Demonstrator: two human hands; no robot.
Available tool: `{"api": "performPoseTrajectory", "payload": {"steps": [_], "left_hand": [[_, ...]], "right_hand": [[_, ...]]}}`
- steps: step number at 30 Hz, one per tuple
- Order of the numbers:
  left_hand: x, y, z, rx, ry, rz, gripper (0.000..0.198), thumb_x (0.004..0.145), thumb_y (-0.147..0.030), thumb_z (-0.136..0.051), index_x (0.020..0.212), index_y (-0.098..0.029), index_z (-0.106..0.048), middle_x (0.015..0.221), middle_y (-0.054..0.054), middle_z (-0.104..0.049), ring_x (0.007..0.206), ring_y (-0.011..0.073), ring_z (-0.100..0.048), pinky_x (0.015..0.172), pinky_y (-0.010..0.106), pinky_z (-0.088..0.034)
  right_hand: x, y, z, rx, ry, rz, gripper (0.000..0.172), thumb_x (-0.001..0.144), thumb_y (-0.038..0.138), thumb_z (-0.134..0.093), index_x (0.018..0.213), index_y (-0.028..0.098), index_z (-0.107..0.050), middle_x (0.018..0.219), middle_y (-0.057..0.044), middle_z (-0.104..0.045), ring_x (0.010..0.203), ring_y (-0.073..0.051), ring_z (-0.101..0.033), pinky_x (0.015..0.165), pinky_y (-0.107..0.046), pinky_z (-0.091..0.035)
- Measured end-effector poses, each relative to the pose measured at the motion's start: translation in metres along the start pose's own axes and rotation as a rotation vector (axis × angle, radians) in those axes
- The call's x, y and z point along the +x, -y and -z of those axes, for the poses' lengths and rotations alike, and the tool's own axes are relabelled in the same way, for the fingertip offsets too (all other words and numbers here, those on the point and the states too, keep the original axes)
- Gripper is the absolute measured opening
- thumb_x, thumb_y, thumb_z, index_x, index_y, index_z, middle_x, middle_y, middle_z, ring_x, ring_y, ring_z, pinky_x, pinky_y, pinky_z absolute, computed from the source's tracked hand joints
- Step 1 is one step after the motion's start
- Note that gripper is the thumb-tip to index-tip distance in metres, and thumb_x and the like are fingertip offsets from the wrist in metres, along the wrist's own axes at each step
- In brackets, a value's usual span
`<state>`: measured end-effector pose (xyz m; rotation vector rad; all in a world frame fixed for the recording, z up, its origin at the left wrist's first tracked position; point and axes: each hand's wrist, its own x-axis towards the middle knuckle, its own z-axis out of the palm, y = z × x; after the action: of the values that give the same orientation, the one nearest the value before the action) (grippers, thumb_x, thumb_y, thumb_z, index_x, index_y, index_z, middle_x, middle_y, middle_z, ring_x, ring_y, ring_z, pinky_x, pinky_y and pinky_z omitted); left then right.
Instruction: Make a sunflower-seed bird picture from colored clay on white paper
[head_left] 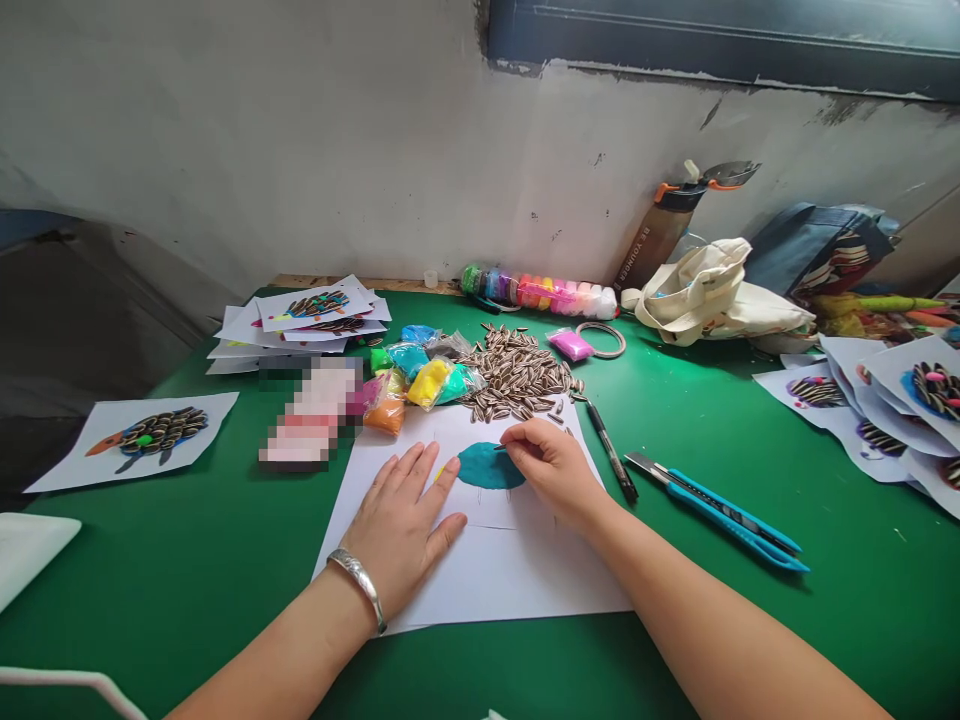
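Note:
Flat on a white sheet of paper [480, 570] lies my left hand [405, 520], fingers spread, a silver bangle on its wrist. Its fingertips reach the left edge of a teal oval of clay [480, 467] pressed onto the paper. My right hand [551, 465] is closed in a pinch over the oval's right part. A small dark sunflower seed [500, 447] shows at those fingertips, touching or just above the clay. Thin pen lines run below the oval, and a bit of yellow [440, 473] shows by my left fingers. Beyond the sheet is a pile of sunflower seeds [517, 370].
Bags of coloured clay [431, 380] lie left of the seeds. A black pen [611, 452] and a blue utility knife [720, 510] are at right. Finished seed pictures [161, 440] lie left, more [892, 410] right. A bottle [660, 235] and cloth bag [697, 295] stand behind.

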<state>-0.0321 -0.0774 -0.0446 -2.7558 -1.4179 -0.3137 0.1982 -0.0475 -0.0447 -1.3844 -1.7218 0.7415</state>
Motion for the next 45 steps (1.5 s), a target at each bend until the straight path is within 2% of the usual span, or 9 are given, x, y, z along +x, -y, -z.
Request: {"api": "performPoseTrajectory", "payload": {"steps": [7, 11, 16, 21, 27, 32, 36, 41, 45], "left_hand": [[0.0, -0.003, 0.001, 0.055, 0.026, 0.014, 0.056, 0.092, -0.047, -0.041, 0.142, -0.019, -0.04, 0.146, 0.015, -0.041, 0.136, 0.0311, -0.034, 0.108, 0.051, -0.032], [0.0, -0.003, 0.001, 0.06, 0.036, 0.014, 0.054, 0.093, -0.047, -0.041, 0.139, -0.02, -0.045, 0.146, 0.015, -0.042, 0.136, 0.0318, -0.034, 0.108, 0.051, -0.032], [0.001, -0.003, -0.001, 0.029, 0.023, 0.041, 0.062, 0.092, -0.048, -0.039, 0.145, -0.015, -0.033, 0.148, 0.012, -0.04, 0.137, 0.0288, -0.034, 0.111, 0.049, -0.029], [0.001, -0.003, 0.0, 0.047, 0.039, 0.041, 0.058, 0.092, -0.05, -0.038, 0.138, -0.015, -0.045, 0.147, 0.012, -0.042, 0.136, 0.0294, -0.035, 0.11, 0.048, -0.031], [0.0, -0.003, 0.0, 0.025, 0.02, 0.055, 0.065, 0.092, -0.048, -0.038, 0.146, -0.013, -0.028, 0.148, 0.011, -0.04, 0.137, 0.0269, -0.034, 0.111, 0.047, -0.029], [0.0, -0.003, 0.0, 0.064, 0.036, 0.038, 0.06, 0.092, -0.05, -0.038, 0.141, -0.016, -0.039, 0.148, 0.012, -0.04, 0.137, 0.0282, -0.033, 0.111, 0.047, -0.028], [0.0, -0.004, 0.001, 0.064, 0.03, 0.039, 0.059, 0.092, -0.048, -0.04, 0.144, -0.02, -0.036, 0.148, 0.012, -0.04, 0.137, 0.0289, -0.034, 0.11, 0.048, -0.03], [0.001, -0.004, 0.002, 0.057, 0.029, 0.035, 0.054, 0.092, -0.047, -0.041, 0.138, -0.019, -0.045, 0.146, 0.014, -0.042, 0.136, 0.0312, -0.036, 0.108, 0.05, -0.033], [0.001, -0.004, 0.001, 0.059, 0.021, 0.038, 0.059, 0.092, -0.048, -0.04, 0.143, -0.017, -0.037, 0.147, 0.013, -0.041, 0.136, 0.0298, -0.035, 0.109, 0.049, -0.033]], "right_hand": [[-0.001, 0.001, -0.001, 0.001, 0.002, -0.011, 0.017, 0.083, 0.017, -0.051, 0.085, 0.022, -0.067, 0.081, -0.002, -0.064, 0.078, -0.018, -0.056, 0.069, -0.03, -0.044], [0.0, 0.001, 0.0, 0.002, 0.002, -0.009, 0.017, 0.084, 0.018, -0.051, 0.085, 0.023, -0.067, 0.081, -0.002, -0.064, 0.078, -0.018, -0.057, 0.069, -0.03, -0.045], [0.0, 0.0, 0.0, -0.006, 0.001, -0.003, 0.017, 0.084, 0.018, -0.051, 0.084, 0.023, -0.067, 0.08, -0.002, -0.064, 0.078, -0.018, -0.057, 0.069, -0.03, -0.045], [-0.001, 0.001, 0.0, 0.021, -0.002, -0.017, 0.016, 0.083, 0.02, -0.052, 0.084, 0.023, -0.068, 0.08, -0.003, -0.064, 0.077, -0.018, -0.056, 0.068, -0.03, -0.045], [0.001, -0.001, 0.009, 0.227, -0.045, -0.134, 0.015, 0.083, 0.029, -0.056, 0.086, 0.021, -0.068, 0.087, -0.004, -0.066, 0.079, -0.018, -0.059, 0.068, -0.029, -0.046], [0.004, -0.005, 0.016, 0.295, -0.052, -0.227, 0.016, 0.08, 0.031, -0.058, 0.086, 0.019, -0.068, 0.085, -0.003, -0.066, 0.075, -0.017, -0.058, 0.064, -0.028, -0.046], [0.004, -0.006, 0.015, 0.263, -0.031, -0.215, 0.016, 0.08, 0.031, -0.059, 0.086, 0.02, -0.068, 0.086, -0.004, -0.066, 0.078, -0.017, -0.058, 0.066, -0.029, -0.045], [0.004, -0.006, 0.014, 0.246, -0.022, -0.206, 0.016, 0.081, 0.032, -0.058, 0.087, 0.02, -0.069, 0.088, -0.004, -0.066, 0.08, -0.018, -0.058, 0.067, -0.029, -0.045], [0.004, -0.005, 0.014, 0.238, -0.027, -0.21, 0.016, 0.081, 0.032, -0.059, 0.086, 0.02, -0.068, 0.088, -0.004, -0.066, 0.08, -0.018, -0.058, 0.068, -0.03, -0.045]]}}
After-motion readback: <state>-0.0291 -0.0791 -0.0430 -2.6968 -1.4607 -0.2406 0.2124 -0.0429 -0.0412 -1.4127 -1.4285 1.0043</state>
